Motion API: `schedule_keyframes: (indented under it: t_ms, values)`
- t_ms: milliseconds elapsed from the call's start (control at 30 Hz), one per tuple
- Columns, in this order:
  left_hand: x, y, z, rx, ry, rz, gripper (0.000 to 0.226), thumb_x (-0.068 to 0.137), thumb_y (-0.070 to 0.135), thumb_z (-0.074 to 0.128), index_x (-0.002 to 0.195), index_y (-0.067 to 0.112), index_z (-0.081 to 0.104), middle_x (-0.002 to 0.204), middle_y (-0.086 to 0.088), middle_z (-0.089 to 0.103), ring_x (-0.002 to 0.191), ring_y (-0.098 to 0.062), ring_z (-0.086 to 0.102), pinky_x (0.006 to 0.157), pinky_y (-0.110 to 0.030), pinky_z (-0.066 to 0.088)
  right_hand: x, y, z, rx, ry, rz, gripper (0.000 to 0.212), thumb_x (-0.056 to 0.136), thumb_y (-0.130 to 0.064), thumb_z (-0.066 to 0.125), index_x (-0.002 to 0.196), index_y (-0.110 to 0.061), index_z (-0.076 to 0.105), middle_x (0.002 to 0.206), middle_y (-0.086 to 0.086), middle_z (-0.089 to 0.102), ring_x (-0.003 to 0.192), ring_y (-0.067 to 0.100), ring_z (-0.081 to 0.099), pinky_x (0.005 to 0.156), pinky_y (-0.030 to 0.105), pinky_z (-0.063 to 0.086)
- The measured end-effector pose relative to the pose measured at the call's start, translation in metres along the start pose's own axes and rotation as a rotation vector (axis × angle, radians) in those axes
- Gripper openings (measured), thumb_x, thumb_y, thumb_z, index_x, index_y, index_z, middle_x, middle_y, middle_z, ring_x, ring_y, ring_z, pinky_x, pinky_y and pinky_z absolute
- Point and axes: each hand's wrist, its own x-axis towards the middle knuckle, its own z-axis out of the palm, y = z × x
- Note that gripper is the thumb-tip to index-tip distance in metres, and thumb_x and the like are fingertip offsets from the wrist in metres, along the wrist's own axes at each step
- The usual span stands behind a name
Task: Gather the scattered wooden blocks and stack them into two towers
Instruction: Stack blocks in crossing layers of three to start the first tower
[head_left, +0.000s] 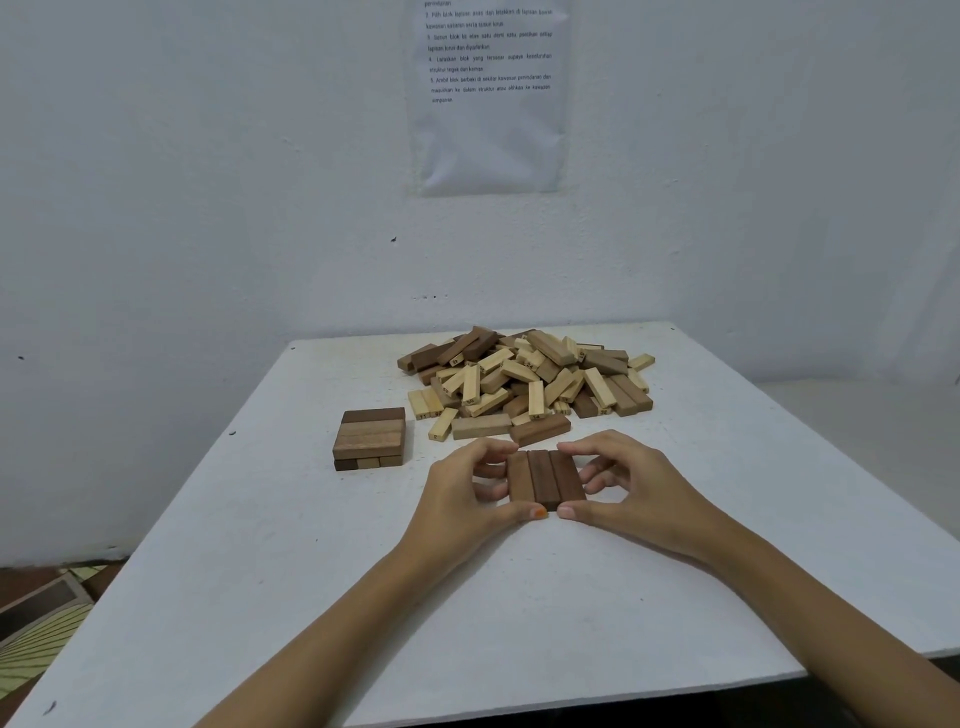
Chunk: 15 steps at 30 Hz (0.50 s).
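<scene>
Three dark brown blocks (544, 479) lie side by side as a flat layer on the white table (260, 597), near its middle. My left hand (467, 493) curls round the layer's left side, thumb at the near end. My right hand (634, 488) grips the right side the same way. A short tower (370, 439) of two layers stands to the left, clear of both hands. A big pile of loose light and dark blocks (530, 376) sits at the back of the table.
The table stands against a white wall with a printed sheet (488, 93) stuck on it. The pile's nearest blocks (540, 429) lie just beyond my fingertips. Floor shows past the table's left edge (47, 613).
</scene>
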Motion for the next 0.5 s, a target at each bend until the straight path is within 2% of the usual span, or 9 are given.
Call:
schedule_keyframes:
  t_ms: [267,500]
  values:
    - [0.0001,-0.0018,-0.0001,-0.019,0.035,-0.017,0.056,0.058,0.019,0.091,0.108,0.021,0.065,0.101,0.006,0.068,0.094,-0.007,0.064,0.078,-0.023,0.056,-0.0005,0.0008,0.0027,-0.019,0.027,-0.058,0.054,0.066,-0.026,0.087,0.116,-0.019,0.069,0.112,-0.009,0.064,0.091,0.004,0.062,0.078,0.017,0.053]
    - [0.0001,-0.0007,0.0008,-0.035,0.045,-0.037,0.056,0.056,0.019,0.092,0.105,0.024,0.066,0.098,0.006,0.07,0.093,-0.008,0.065,0.082,-0.027,0.056,0.0003,0.0023,0.0046,0.028,0.055,-0.039,0.051,0.063,-0.025,0.089,0.11,-0.021,0.072,0.109,-0.009,0.065,0.088,0.007,0.064,0.078,0.017,0.053]
